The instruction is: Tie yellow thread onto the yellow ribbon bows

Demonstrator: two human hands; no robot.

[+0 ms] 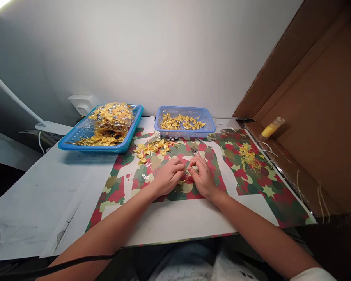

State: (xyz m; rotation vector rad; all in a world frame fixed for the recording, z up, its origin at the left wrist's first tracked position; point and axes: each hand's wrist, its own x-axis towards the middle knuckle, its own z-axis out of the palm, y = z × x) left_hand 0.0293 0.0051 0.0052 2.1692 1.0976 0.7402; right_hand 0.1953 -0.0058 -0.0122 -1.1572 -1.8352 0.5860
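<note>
1. Two hands meet over the patterned sheet (228, 148): the left hand (168, 177) and the right hand (204, 179) each have thumb and fingers drawn together, seemingly pinching a thin yellow strand (181, 182)
2. It lies right at the fingertips and slightly bodyward of them, in the gap between the hands – neither hand is clearly nearer
3. Its visible part curves below the pinch; the long axis at the grip is hidden, so I cannot tell it
4. Loose yellow bows (146, 149) lie beyond and left of the fingers – a dark pointed tool (194, 149) just beyond the right fingers
</note>
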